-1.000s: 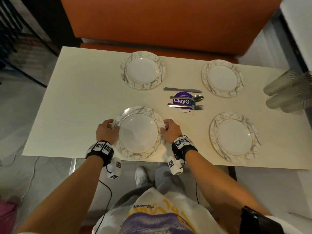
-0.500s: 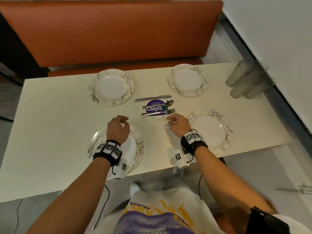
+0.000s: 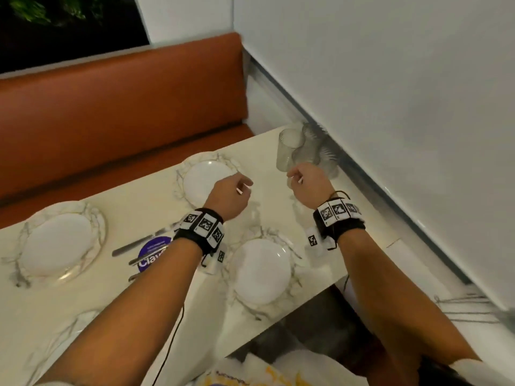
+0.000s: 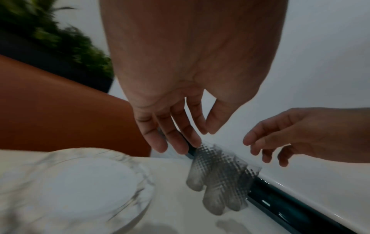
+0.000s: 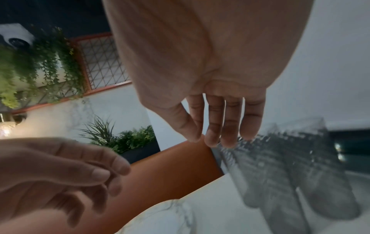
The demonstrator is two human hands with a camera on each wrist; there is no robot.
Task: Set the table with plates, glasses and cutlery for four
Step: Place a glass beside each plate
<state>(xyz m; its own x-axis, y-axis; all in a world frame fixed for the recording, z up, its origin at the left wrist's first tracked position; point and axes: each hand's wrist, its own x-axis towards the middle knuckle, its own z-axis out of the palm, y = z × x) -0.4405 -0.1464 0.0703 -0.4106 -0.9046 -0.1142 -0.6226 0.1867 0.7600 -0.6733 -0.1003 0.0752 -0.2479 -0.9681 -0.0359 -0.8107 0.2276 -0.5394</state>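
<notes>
The right hand [image 3: 309, 183] hangs with loose, empty fingers just short of the cluster of clear textured drinking glasses [image 3: 303, 150] at the far right corner of the cream surface [image 3: 145, 213]. The left hand [image 3: 228, 195], likewise relaxed and empty, hovers over the far-right white marble-rimmed plate [image 3: 203, 179].

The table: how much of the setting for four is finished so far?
Plates look laid out. Both hands are empty: the right hand and left hand reach toward the clustered glasses by the wall. The glasses and the cutlery lying mid-table are not yet distributed.
</notes>
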